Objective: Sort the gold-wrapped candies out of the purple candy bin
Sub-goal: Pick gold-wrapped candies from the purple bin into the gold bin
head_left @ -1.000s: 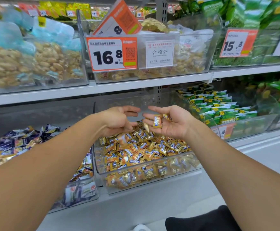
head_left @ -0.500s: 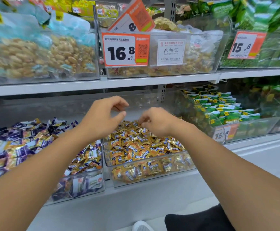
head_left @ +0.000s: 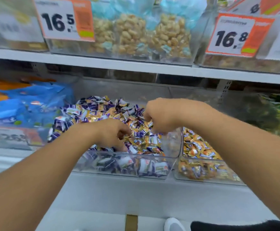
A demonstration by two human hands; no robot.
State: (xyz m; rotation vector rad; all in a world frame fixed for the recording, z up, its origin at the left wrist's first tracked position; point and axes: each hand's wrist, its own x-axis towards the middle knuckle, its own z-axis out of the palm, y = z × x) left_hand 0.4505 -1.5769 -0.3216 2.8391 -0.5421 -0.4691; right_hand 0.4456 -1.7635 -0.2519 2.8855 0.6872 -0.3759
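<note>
Gold-wrapped candies (head_left: 136, 140) lie among purple ones in the clear bin (head_left: 152, 156), both hands' fingers curled, pinching them

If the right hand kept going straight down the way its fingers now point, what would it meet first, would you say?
Most likely the gold-wrapped candies lying on top of the purple candy bin. The right hand already seems to touch them with curled fingers, though blur hides the exact contact.

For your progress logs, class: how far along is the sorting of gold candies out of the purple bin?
Done: the gold candy bin on the right already holds gold candies. In hand: both the left hand and right hand are down in the purple candy bin, fingers curled among wrappers. Left: many gold-wrapped candies lie among the purple ones.
</note>
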